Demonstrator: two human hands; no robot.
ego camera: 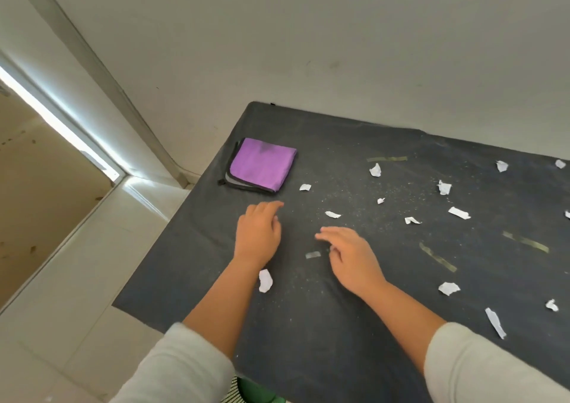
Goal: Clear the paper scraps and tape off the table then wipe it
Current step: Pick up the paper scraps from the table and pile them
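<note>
A black table (308, 325) carries several torn white paper scraps, among them a scrap (265, 280) beside my left wrist and a scrap (332, 214) beyond my right fingers. Strips of clear tape (437, 257) lie stuck to the top, and a short tape piece (313, 255) sits just left of my right hand. My left hand (258, 233) hovers palm down with relaxed fingers and holds nothing. My right hand (351, 256) is also palm down, fingers spread loosely, empty. A folded purple cloth (261, 165) lies at the far left corner, beyond my left hand.
The table stands against a pale wall (308, 47). Its left edge drops to a white tiled floor (77, 279), with a doorway further left. Fine crumbs speckle the tabletop. More scraps and tape strips spread to the right edge of view.
</note>
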